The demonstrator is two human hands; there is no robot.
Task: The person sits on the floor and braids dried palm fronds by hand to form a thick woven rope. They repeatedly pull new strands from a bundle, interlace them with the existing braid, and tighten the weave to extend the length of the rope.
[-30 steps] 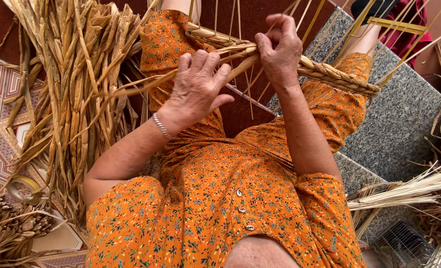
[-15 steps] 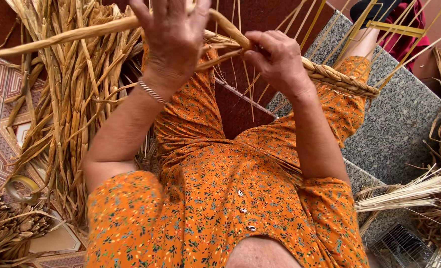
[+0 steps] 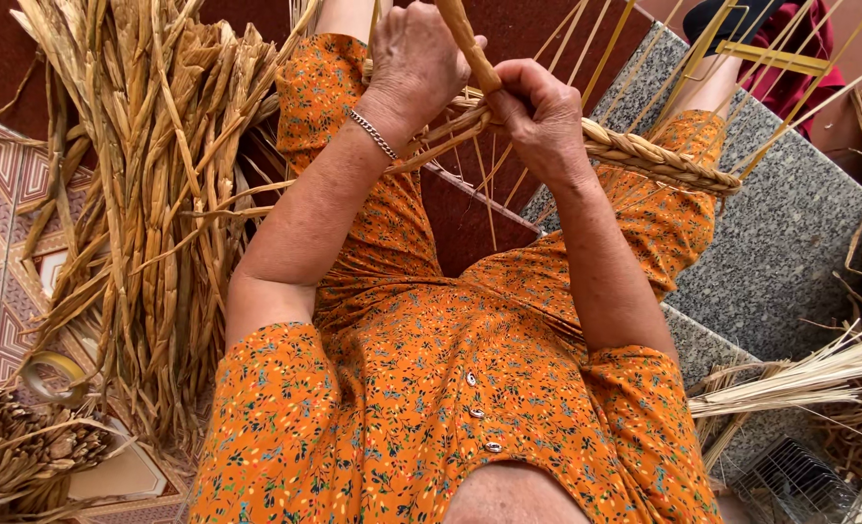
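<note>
Both hands clamp a dry strand [image 3: 467, 41] above the braid [image 3: 656, 155] — left hand [image 3: 414, 60] up top, right hand [image 3: 540, 114] at the braid's end. Light, springy, likely brittle — grip near the weave.

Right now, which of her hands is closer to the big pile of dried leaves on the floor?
Her left hand. It is raised just beside the top of the pile of dried leaves, gripping a twisted strand. Her right hand is farther off, holding the braided rope over her knee.
</note>
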